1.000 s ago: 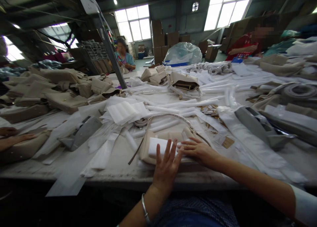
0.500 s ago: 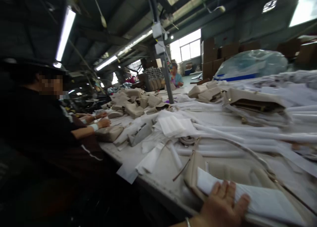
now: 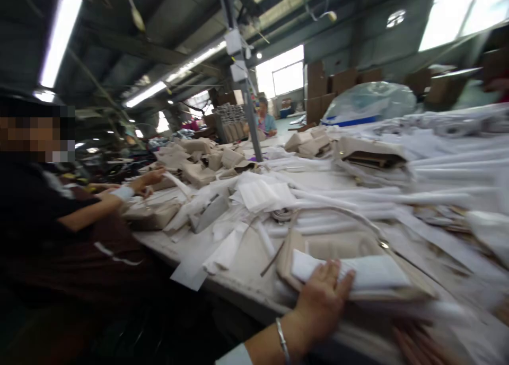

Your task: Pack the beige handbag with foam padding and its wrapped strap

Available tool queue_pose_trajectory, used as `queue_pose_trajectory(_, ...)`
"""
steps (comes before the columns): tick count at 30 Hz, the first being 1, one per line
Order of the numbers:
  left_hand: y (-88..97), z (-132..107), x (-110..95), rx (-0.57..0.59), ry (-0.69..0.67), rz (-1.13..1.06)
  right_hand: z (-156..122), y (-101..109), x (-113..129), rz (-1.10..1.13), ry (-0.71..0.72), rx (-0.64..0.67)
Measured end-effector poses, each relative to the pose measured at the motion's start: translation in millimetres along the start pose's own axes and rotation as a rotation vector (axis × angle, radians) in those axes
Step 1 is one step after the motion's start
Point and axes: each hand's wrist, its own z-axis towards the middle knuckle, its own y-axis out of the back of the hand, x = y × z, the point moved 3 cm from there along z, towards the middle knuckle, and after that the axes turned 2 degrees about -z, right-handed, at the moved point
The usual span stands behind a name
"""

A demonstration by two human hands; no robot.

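1. The beige bag (image 3: pixel 338 245) lies on the table (image 3: pixel 247 272) at the lower right of the frame, its strap (image 3: pixel 350 212) arched above it.
2. The left hand (image 3: pixel 324 301) rests on the white padding (image 3: pixel 376 272) across the bag, fingers extended and close together, thumb apart.
3. The right hand (image 3: pixel 421 344), blurred and cut by the lower edge at right, sits just below the bag; its finger state cannot be told.
4. White sheets (image 3: pixel 262 192) lie near the frame's centre.
5. At left, a co-worker's hand (image 3: pixel 148 182) holds a white strip (image 3: pixel 177 184).
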Motion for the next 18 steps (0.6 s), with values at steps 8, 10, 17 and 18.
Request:
queue_pose_trajectory(8,-7.2,2,11,-0.107,0.054,-0.1,-32,-19,36,0.366,-0.204,-0.093)
queue_pose_trajectory(10,-2.2,1,9,-0.124,0.056,-0.096,-28,-28,47,0.45,-0.214,-0.1)
queue_pose_trajectory(17,6.9,-2,7,-0.153,0.084,-0.181,-25,-38,77,0.54,-0.235,-0.097)
queue_pose_trajectory(18,5.3,-2,8,-0.178,0.101,-0.168,-24,-40,80,0.535,-0.234,-0.09)
